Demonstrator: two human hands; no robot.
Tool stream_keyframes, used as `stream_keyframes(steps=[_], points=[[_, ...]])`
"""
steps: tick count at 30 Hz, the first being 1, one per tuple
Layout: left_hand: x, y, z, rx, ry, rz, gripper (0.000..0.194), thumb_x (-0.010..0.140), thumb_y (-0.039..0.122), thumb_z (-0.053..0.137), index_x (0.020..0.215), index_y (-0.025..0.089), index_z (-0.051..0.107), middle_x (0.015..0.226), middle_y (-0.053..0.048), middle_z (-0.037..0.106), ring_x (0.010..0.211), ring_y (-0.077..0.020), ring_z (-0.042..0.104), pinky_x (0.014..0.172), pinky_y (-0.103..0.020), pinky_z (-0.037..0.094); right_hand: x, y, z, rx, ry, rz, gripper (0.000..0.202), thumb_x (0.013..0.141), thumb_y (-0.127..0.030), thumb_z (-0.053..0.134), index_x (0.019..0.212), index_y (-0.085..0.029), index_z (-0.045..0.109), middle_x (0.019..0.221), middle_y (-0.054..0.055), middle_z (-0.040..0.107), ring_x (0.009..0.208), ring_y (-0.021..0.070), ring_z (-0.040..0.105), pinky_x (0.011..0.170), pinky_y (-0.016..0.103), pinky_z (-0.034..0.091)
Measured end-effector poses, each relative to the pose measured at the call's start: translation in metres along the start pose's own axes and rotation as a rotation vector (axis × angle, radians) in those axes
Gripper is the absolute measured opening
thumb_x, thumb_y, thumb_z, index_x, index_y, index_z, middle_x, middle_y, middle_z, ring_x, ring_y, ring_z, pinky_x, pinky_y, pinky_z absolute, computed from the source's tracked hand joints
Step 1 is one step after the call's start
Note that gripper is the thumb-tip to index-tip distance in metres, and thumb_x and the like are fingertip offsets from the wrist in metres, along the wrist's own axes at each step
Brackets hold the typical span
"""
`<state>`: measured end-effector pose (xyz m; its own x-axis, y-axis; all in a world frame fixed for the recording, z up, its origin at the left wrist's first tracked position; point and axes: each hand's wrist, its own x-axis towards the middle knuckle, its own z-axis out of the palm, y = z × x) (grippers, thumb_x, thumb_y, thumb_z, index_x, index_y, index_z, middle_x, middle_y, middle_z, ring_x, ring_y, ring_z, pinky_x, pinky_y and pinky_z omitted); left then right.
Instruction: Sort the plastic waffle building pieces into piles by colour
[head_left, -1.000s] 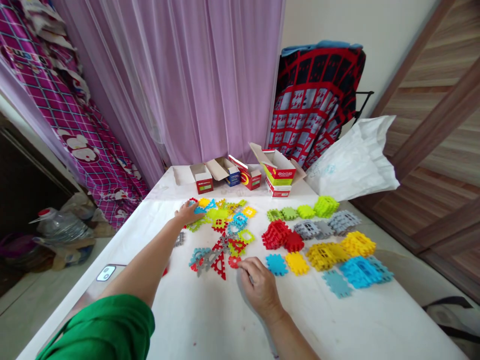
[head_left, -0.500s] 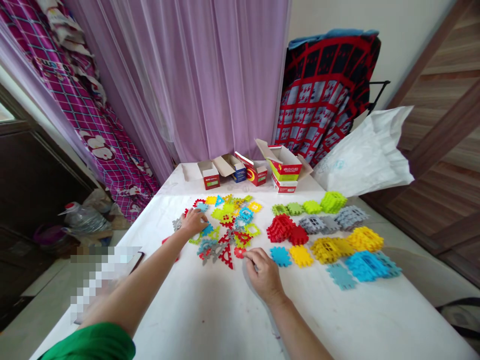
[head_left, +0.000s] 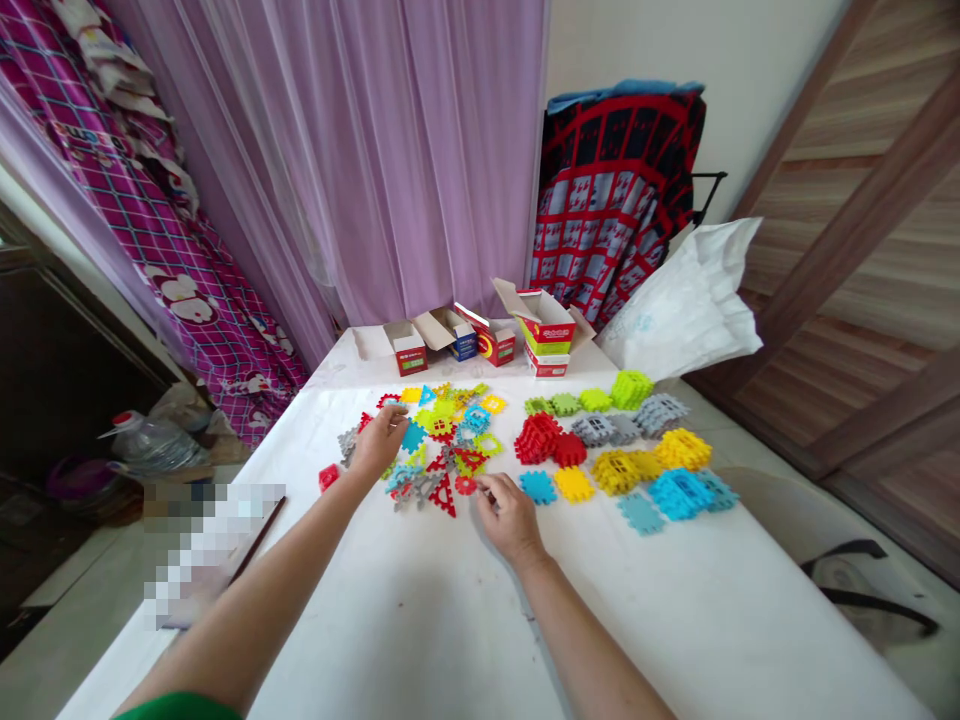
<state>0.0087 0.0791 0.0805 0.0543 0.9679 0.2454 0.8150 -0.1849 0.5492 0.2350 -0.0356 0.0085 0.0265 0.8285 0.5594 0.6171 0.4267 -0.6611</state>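
Note:
My left hand (head_left: pixel 380 440) reaches over the left side of a mixed heap of plastic interlocking tiles. Its fingers are bent together at the edge of a blue square tile (head_left: pixel 413 437) and seem to pinch it; the fingertips are partly hidden. My right hand (head_left: pixel 510 515) rests on the table at the heap's near right, with fingers loosely bent and thumb apart from the index finger. Just left of its fingertips lies a red flower-shaped piece (head_left: pixel 466 486). A red triangle frame (head_left: pixel 443 497) and grey pieces (head_left: pixel 427 490) lie along the heap's near edge.
Sorted stacks stand to the right: green (head_left: pixel 631 390), red (head_left: pixel 538 438), grey (head_left: pixel 660 415), yellow (head_left: pixel 682 450) and blue (head_left: pixel 679 493). Open cardboard boxes (head_left: pixel 551 335) line the back. A white bag (head_left: pixel 682 300) stands behind the stacks. A red piece (head_left: pixel 328 478) lies apart on the left.
The view has shifted, so the table things appear further left and higher. My left hand's fingers have drawn back slightly and more of the blue tile shows. My right hand stays beside the red piece.

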Motion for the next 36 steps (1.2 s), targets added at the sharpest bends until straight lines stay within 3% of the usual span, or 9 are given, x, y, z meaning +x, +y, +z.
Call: stream_keyframes(steps=[4, 9, 12, 15, 20, 23, 25, 28, 36], points=[[-0.044, 0.027, 0.027, -0.349, 0.074, 0.11, 0.03, 0.085, 0.033, 0.056, 0.111, 0.02, 0.063, 0.087, -0.003, 0.073, 0.075, -0.0161, 0.068, 0.068, -0.028, 0.053, -0.002, -0.003, -0.004, 0.17, -0.002, 0.19, 0.03, 0.089, -0.036, 0.049, 0.103, -0.018, 0.069, 0.086, 0.008, 0.073, 0.068, 0.0164, 0.067, 0.068, 0.026, 0.054], [-0.108, 0.056, 0.053, -0.375, 0.271, 0.373, 0.013, 0.087, 0.027, 0.058, 0.094, 0.024, 0.068, 0.09, -0.004, 0.073, 0.087, -0.0188, 0.067, 0.083, -0.035, 0.053, -0.013, -0.008, -0.019, 0.486, 0.039, 0.474, 0.045, 0.09, -0.052, 0.047, 0.104, -0.016, 0.069, 0.083, 0.008, 0.074, 0.056, 0.0156, 0.064, 0.057, 0.028, 0.054], [-0.132, 0.057, 0.06, -0.298, 0.189, 0.51, 0.015, 0.088, 0.018, 0.054, 0.094, 0.025, 0.067, 0.095, -0.005, 0.072, 0.093, -0.0187, 0.067, 0.086, -0.037, 0.054, -0.021, -0.006, -0.029, 0.427, 0.031, 0.426, 0.036, 0.084, -0.048, 0.056, 0.097, -0.018, 0.071, 0.084, 0.007, 0.074, 0.063, 0.0169, 0.066, 0.062, 0.028, 0.055], [-0.146, 0.042, 0.061, -0.187, 0.106, 0.535, 0.027, 0.084, 0.014, 0.054, 0.105, 0.025, 0.064, 0.115, -0.008, 0.068, 0.11, -0.0215, 0.062, 0.094, -0.04, 0.052, -0.029, -0.001, -0.038, 0.238, 0.056, 0.314, 0.024, 0.083, -0.035, 0.055, 0.089, -0.02, 0.073, 0.086, 0.007, 0.074, 0.072, 0.0171, 0.067, 0.07, 0.028, 0.054], [-0.154, 0.004, 0.05, -0.124, 0.049, 0.429, 0.036, 0.083, 0.014, 0.047, 0.115, 0.024, 0.062, 0.12, -0.008, 0.067, 0.115, -0.0217, 0.061, 0.099, -0.04, 0.05, -0.036, -0.006, -0.044, 0.022, -0.087, 0.203, 0.019, 0.084, -0.03, 0.055, 0.09, -0.021, 0.071, 0.089, 0.004, 0.072, 0.065, 0.0126, 0.063, 0.068, 0.025, 0.051], [-0.148, -0.009, 0.04, -0.101, 0.055, 0.256, 0.031, 0.085, 0.019, 0.044, 0.108, 0.024, 0.064, 0.113, -0.007, 0.07, 0.108, -0.022, 0.064, 0.096, -0.04, 0.051, -0.038, -0.023, -0.041, -0.207, -0.192, 0.158, 0.025, 0.079, -0.033, 0.066, 0.102, -0.024, 0.067, 0.096, 0.004, 0.069, 0.079, 0.0167, 0.064, 0.074, 0.028, 0.05], [-0.143, -0.012, 0.037, -0.09, 0.052, 0.159, 0.03, 0.085, 0.022, 0.044, 0.107, 0.024, 0.065, 0.11, -0.007, 0.071, 0.107, -0.0228, 0.064, 0.096, -0.041, 0.051, -0.04, -0.035, -0.036, -0.37, -0.215, 0.142, 0.035, 0.074, -0.038, 0.072, 0.104, -0.024, 0.065, 0.098, 0.006, 0.067, 0.09, 0.0221, 0.062, 0.077, 0.031, 0.05], [-0.136, -0.011, 0.036, -0.093, 0.064, 0.075, 0.03, 0.086, 0.026, 0.045, 0.107, 0.025, 0.065, 0.109, -0.006, 0.072, 0.105, -0.0233, 0.064, 0.093, -0.04, 0.052, -0.042, -0.048, -0.027, -0.52, -0.199, 0.141, 0.038, 0.071, -0.043, 0.075, 0.101, -0.023, 0.063, 0.094, 0.008, 0.063, 0.09, 0.0253, 0.059, 0.075, 0.034, 0.048], [-0.138, -0.011, 0.039, -0.149, 0.101, 0.058, 0.028, 0.086, 0.029, 0.045, 0.102, 0.024, 0.067, 0.101, -0.006, 0.073, 0.096, -0.0217, 0.067, 0.086, -0.037, 0.053, -0.046, -0.045, -0.018, -0.557, -0.164, 0.174, 0.034, 0.071, -0.037, 0.073, 0.101, -0.022, 0.063, 0.093, 0.007, 0.063, 0.089, 0.0242, 0.058, 0.074, 0.033, 0.047]])
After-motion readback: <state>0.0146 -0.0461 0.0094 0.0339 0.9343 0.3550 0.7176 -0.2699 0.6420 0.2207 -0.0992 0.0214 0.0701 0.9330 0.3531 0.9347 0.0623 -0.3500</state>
